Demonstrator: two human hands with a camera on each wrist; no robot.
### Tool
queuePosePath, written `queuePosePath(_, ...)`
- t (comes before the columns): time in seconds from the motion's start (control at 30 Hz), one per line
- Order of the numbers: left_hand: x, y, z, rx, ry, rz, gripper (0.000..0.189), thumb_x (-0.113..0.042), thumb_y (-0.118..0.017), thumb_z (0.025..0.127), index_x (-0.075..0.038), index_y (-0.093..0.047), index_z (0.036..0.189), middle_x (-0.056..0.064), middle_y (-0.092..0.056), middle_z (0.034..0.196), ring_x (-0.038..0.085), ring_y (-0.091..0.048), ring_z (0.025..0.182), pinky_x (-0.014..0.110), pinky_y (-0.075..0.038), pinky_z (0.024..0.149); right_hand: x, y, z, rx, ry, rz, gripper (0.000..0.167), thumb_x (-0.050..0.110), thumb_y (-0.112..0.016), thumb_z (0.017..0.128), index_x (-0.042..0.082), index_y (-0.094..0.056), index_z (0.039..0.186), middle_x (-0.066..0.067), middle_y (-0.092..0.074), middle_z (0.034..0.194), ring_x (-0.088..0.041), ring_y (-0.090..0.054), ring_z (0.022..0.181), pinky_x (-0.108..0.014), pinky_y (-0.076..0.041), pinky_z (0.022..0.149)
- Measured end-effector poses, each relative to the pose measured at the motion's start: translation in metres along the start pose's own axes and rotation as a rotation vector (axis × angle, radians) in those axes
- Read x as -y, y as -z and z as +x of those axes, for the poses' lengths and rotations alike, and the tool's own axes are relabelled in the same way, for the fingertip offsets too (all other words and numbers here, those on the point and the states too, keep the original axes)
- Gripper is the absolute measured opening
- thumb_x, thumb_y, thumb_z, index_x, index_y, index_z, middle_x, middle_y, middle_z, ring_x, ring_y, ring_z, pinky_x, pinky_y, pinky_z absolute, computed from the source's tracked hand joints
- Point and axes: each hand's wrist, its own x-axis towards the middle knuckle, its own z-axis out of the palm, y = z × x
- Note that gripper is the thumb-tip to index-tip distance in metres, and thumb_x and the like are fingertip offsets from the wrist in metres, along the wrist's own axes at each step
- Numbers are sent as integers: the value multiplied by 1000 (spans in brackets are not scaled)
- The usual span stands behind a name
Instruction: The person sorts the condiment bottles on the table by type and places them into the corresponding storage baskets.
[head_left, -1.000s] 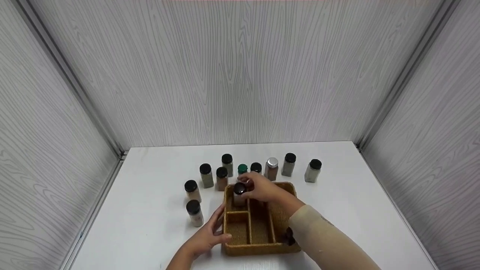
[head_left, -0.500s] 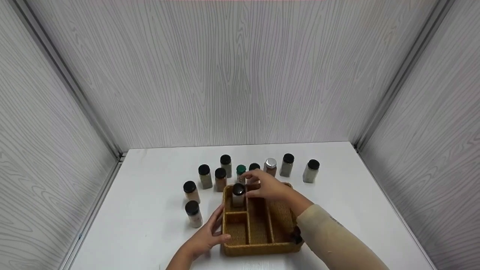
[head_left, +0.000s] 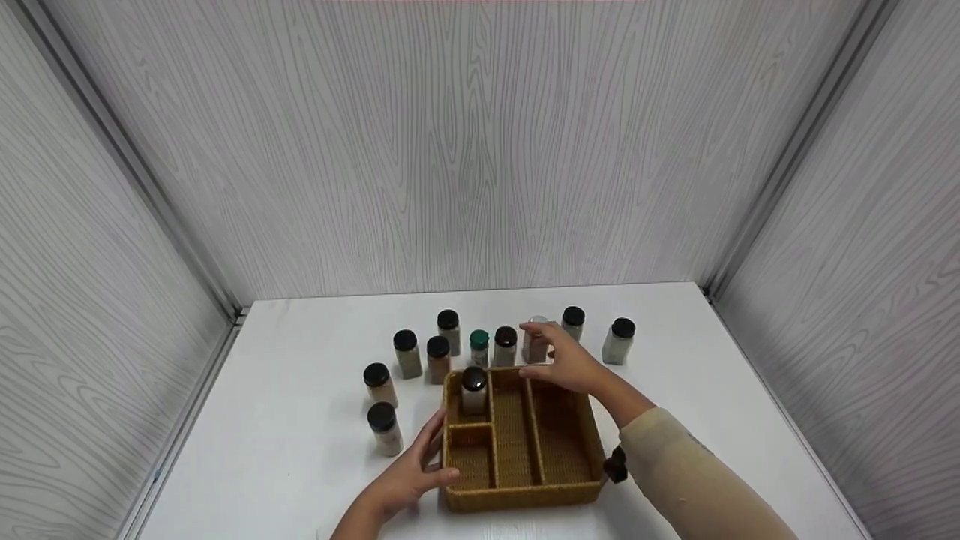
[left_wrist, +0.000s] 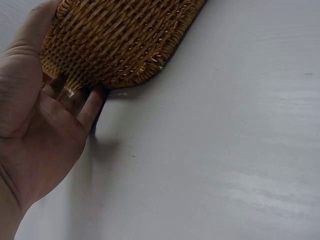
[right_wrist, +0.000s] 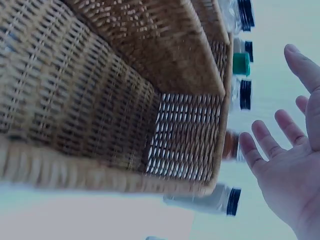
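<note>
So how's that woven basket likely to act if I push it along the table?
The woven basket should be fairly stiff, since its dividers stand straight. It's probably light for its size, with gaps in the weave and just one jar inside. That jar, tall and narrow, might tip on a sharp push.

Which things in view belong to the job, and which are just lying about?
Job, it seems:
wicker basket, gripped by left hand
black-lidded jar inside it
pale-lidded jar near right hand
probably the other jars

Only surroundings:
white table
back wall
</note>
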Motion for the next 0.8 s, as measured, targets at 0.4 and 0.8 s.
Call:
queuePosePath(0.4, -4, -1, -2, -9, 9, 14, 102, -24, -73, 106, -30, 1, 176, 17, 4, 184, 51, -4, 169, 65, -26, 134, -22, 38, -15, -33, -66, -103, 88, 32, -89, 93, 10, -43, 165, -21, -46, 165, -48, -48, 151, -68, -44, 123)
queuePosePath(0.8, -4, -1, -3, -13, 5, -14, 102, -22, -74, 105, -31, -1, 177, 16, 3, 185, 50, -4, 169, 65, -26, 135, -49, 81, -23, -118, -150, -229, 88, 35, -88, 94, 11, -43, 165, -23, -43, 166, -46, -48, 148, -65, -46, 121)
